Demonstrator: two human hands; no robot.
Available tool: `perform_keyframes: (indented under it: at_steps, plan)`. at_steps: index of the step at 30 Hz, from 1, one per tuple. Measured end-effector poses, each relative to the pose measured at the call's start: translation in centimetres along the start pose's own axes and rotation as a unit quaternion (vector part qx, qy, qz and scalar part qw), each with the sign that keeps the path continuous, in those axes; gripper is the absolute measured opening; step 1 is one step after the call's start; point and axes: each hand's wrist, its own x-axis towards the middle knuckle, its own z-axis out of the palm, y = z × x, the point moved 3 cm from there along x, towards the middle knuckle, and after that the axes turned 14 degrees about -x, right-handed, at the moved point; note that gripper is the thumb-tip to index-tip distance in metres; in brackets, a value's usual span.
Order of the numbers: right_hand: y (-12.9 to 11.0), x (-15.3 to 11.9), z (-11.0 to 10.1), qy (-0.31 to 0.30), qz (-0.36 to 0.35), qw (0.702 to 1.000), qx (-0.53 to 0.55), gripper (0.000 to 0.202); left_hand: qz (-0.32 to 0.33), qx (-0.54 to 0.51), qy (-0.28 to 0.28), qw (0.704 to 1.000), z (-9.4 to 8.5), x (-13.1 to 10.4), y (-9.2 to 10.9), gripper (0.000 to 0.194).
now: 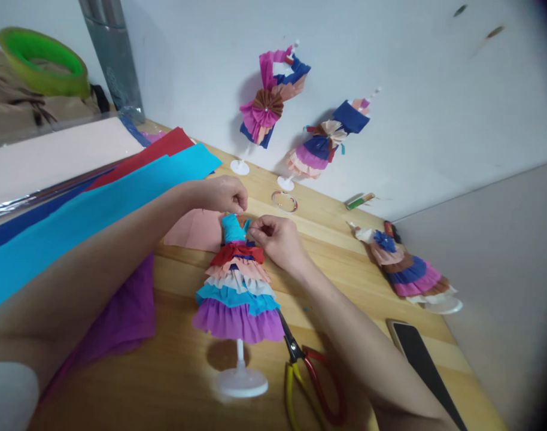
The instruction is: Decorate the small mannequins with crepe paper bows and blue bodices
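A small dress form stands on a white round base [242, 382], wearing a layered ruffled paper dress [240, 293] in purple, blue, white, peach and red with a blue top. My left hand [228, 193] is closed just above the top of the form; whatever its fingers hold is too small to make out. On the right side of the blue bodice [233, 228], my right hand [276, 236] pinches at the shoulder edge, its thumb and finger together near a small blue piece.
Scissors [295, 353] lie right of the base, a phone [424, 365] farther right. Dressed forms [318, 146] stand along the wall and another [408, 269] lies at right. Coloured paper sheets [166, 170], purple paper [125, 311] and a bottle [114, 60] are at left.
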Motion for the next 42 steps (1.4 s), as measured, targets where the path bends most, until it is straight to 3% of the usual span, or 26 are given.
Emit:
perform_keyframes:
  at_steps: [9, 15, 21, 29, 42]
  plan:
    - [0.3, 0.7, 0.5, 0.039, -0.027, 0.999, -0.002, 0.015, -0.024, 0.017, -0.027, 0.999, 0.0, 0.0, -0.3, 0.024]
    - [0.4, 0.4, 0.3, 0.011, -0.072, 0.997, -0.006, 0.022, -0.018, 0.035, -0.039, 0.998, 0.0, 0.0, -0.1, 0.022]
    - [1.6, 0.7, 0.0, 0.046, -0.050, 0.998, -0.003, 0.022, -0.001, 0.028, -0.015, 0.999, -0.4, -0.1, -0.3, 0.021]
    - [0.1, 0.8, 0.2, 0.042, -0.082, 0.996, 0.012, 0.028, -0.018, 0.050, -0.038, 0.998, 0.1, -0.1, -0.1, 0.017]
    - [0.7, 1.2, 0.3, 0.046, -0.054, 0.997, -0.009, 0.026, -0.011, 0.019, -0.015, 1.000, 0.0, -0.2, 0.3, 0.016]
